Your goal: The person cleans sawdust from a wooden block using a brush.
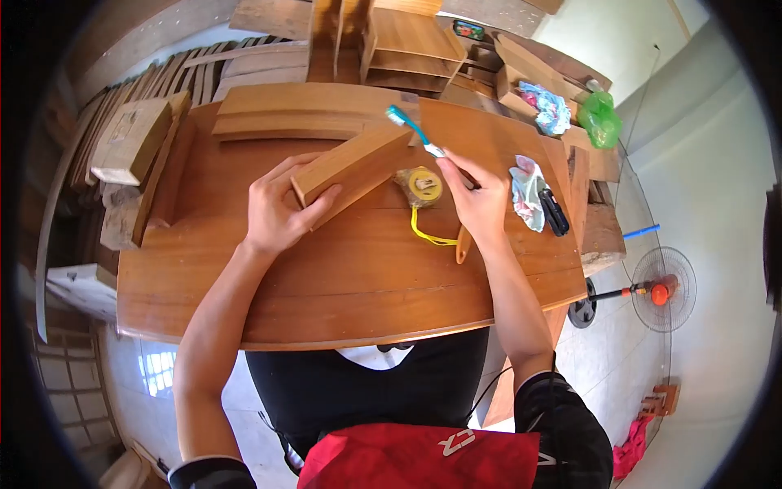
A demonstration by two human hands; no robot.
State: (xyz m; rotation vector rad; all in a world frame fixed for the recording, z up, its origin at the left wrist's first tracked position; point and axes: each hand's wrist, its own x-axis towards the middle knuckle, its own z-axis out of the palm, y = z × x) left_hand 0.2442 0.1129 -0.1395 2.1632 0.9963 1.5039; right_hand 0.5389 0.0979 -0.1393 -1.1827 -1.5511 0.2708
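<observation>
My left hand (281,204) is wrapped round the near end of a wooden block (354,167), which slants up and to the right over the table. In my right hand (481,196) is a toothbrush (417,130) with a teal and white handle, its bristle head near the block's far end. Between my hands a tape measure (422,186) with a yellow strap lies on the wooden table (342,293). An orange-brown handle (463,244) sticks out below my right hand; its other end is hidden.
Behind the block lies a long curved wooden piece (309,110). To the right are a crumpled cloth (529,191) and a black object (554,212). Wood blocks (130,143) stand at left, a small wooden shelf (414,41) at the back, and a fan (661,289) far right.
</observation>
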